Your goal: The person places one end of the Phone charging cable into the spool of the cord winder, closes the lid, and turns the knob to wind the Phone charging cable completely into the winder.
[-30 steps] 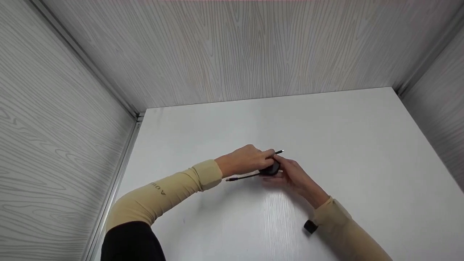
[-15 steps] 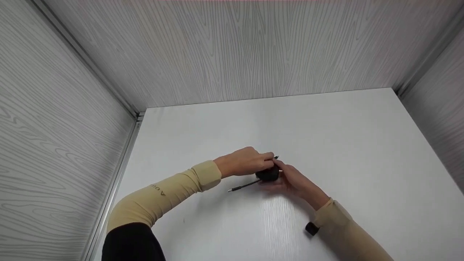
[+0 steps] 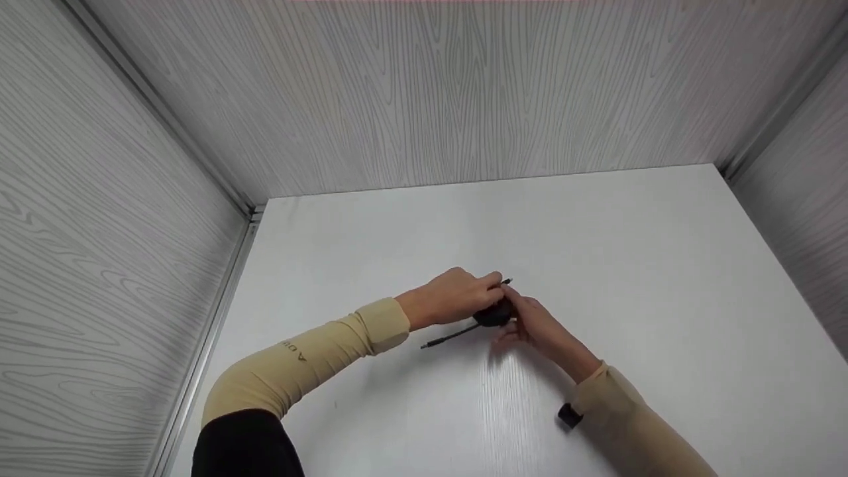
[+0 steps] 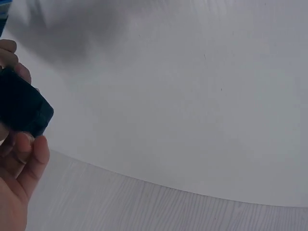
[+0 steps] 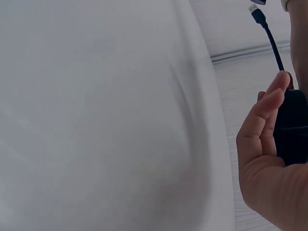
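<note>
Both hands hold a black block [image 3: 493,315] with rounded corners and a seam, above the white table. A short black USB cable [image 3: 454,336] sticks out from it toward the left; its other end [image 3: 507,281] shows beyond the left fingers. The left hand [image 3: 457,295] reaches over the block from the left, its fingertips pinching cable at the block; exact contact is covered. From the right, the right hand [image 3: 540,324] grips the block between thumb and fingers. In the right wrist view, a metal USB plug [image 5: 253,8] points up, past the right hand [image 5: 262,163].
The white tabletop [image 3: 371,238] runs back to a wood-grain panel [image 3: 424,93]. Similar panels stand at left [image 3: 99,265] and right [image 3: 808,172]. A small black cube-shaped device [image 3: 569,416] sits at the right wrist's cuff.
The block and cable dip slightly toward the near side, then rise a little. The cable's left end has swung nearer the body. The right hand's lower fingers have drawn in toward the block.
</note>
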Motion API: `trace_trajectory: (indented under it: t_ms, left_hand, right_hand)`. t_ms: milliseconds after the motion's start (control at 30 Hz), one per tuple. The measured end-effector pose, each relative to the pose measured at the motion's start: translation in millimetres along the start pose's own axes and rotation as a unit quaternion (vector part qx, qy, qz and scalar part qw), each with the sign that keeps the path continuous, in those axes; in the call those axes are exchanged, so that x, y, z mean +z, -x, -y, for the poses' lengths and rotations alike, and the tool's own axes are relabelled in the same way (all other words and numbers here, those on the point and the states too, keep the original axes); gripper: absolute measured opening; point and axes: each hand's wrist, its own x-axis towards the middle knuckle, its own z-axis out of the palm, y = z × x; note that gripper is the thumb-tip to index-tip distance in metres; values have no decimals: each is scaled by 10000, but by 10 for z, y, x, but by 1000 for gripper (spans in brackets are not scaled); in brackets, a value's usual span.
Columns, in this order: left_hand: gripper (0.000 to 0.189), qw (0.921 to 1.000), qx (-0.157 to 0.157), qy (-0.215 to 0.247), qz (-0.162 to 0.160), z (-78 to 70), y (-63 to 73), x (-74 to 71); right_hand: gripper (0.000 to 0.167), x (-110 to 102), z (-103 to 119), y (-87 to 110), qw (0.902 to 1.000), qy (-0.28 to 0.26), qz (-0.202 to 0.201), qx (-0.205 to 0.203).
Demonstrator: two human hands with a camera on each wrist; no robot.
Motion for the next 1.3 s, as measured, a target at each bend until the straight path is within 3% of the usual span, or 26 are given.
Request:
trace_trajectory:
  t_ms: [233,433,567,733,833,933,1033,1133,1200,1300]
  left_hand:
    - [9,9970,-754,-106,-156,-154,-49,-99]
    - [10,9953,-929,-273,61,-207,-82,-163]
    - [10,9955,-883,-336,17,-188,-122,-168]
    - [13,9964,-795,-288,68,-98,-116,-152]
    - [15,9981,-472,-356,144,-29,-66,-154]
    - [15,9987,52,-486,141,46,-24,-166]
    - [11,9946,578,-850,105,122,14,-194]
    - [11,9820,1106,-1534,-3,184,46,-212]
    - [11,9684,1466,-2011,-156,215,70,-218]
    - [12,9513,1995,-2302,-469,245,99,-229]
  right_hand:
    - [58,16,109,54,9924,-1168,389,13]
    - [52,39,153,67,9756,-2058,590,478]
    - [51,21,171,55,9847,-1672,203,457]
    - [60,64,135,-1,9985,-335,-434,7]
    - [65,87,104,-32,9979,243,-580,-170]
    - [67,50,95,-51,9959,597,-606,-320]
    - [68,-17,117,-58,9934,901,-543,-452]
    - [66,-93,148,-63,9910,1175,-351,-541]
    - [63,-141,168,-61,9889,1373,-136,-554]
    - [59,-210,208,-53,9856,1624,194,-436]
